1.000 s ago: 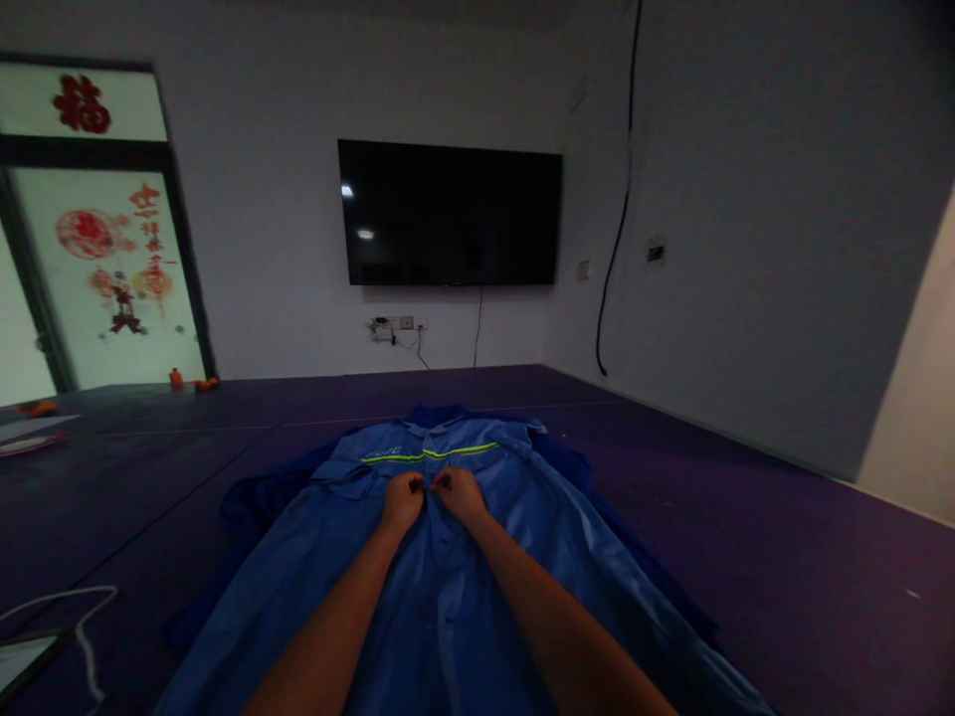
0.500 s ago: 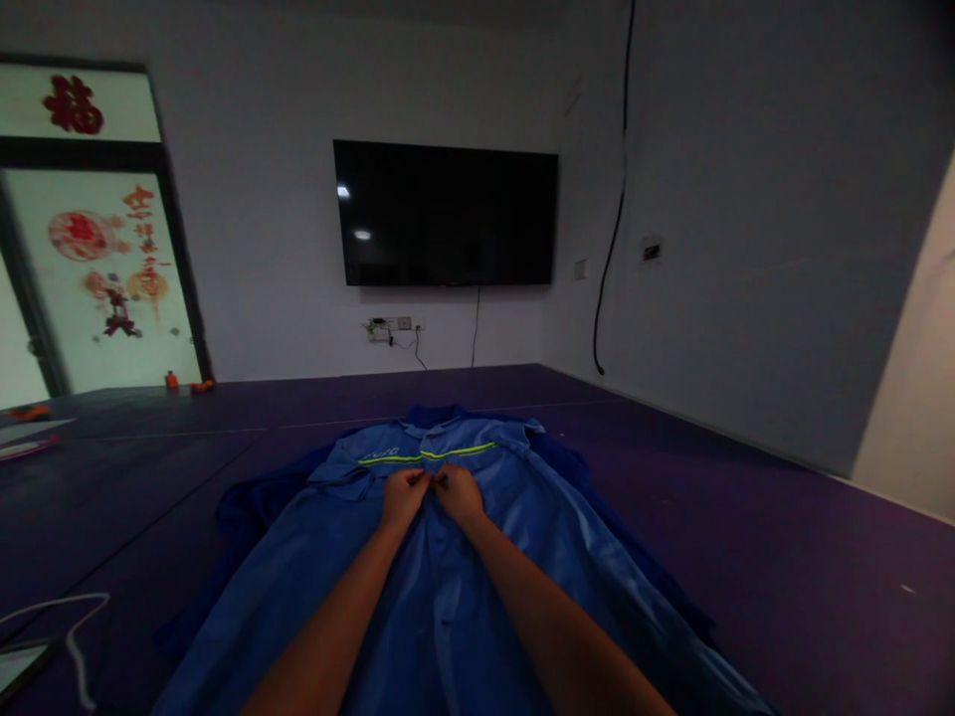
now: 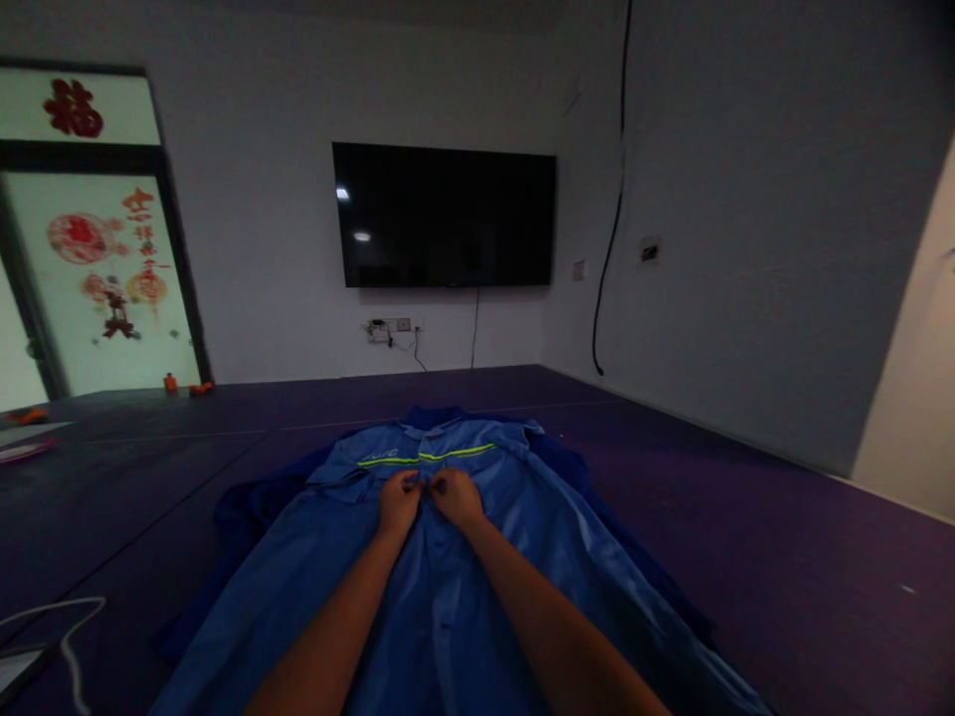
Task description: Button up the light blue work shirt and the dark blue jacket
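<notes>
Blue shirt (image 3: 442,607) lies bottom ctr of frame, front up, on purple surface (image 3: 708,497). White letters (image 3: 381,454) on its chest — too small to read; red 福 (image 3: 73,108) on glass, upper L. L hand (image 3: 399,505) & R hand (image 3: 458,499): grip pinched on shirt's mid-front, just below yellow stripe (image 3: 467,451) — fingertips nearly touching.

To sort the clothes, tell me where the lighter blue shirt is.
In the head view, the shirt lies bottom centre over darker cloth, with the left hand and right hand below its yellow stripe.
</notes>
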### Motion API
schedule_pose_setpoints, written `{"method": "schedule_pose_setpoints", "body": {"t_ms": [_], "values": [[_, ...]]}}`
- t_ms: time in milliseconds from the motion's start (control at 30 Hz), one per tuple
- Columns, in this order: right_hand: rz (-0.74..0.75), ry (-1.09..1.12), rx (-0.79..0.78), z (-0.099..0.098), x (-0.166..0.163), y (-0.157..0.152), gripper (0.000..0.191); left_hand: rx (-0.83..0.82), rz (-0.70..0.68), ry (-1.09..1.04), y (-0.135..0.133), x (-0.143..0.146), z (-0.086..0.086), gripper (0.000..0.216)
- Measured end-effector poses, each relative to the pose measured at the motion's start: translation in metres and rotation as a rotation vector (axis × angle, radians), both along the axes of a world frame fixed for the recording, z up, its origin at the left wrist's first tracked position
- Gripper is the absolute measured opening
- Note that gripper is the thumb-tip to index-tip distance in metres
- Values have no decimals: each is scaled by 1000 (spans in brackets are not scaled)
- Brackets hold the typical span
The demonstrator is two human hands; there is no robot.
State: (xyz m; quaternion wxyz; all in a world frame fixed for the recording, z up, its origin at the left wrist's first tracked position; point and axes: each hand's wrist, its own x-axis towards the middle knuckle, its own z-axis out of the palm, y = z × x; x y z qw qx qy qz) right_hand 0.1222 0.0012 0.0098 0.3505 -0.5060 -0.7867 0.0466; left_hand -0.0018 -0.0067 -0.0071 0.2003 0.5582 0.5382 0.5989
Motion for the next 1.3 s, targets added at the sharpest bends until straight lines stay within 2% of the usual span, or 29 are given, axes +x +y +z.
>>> {"method": "schedule_pose_setpoints", "body": {"t_ms": [900, 1300], "values": [[-17, -5, -19, 3, 0, -5, 15, -35, -9, -22, 4, -1, -5, 26], [-24, -16, -38, 3, 0, -5, 13, -55, -31, -46, 1, -1, -1, 27]]}}
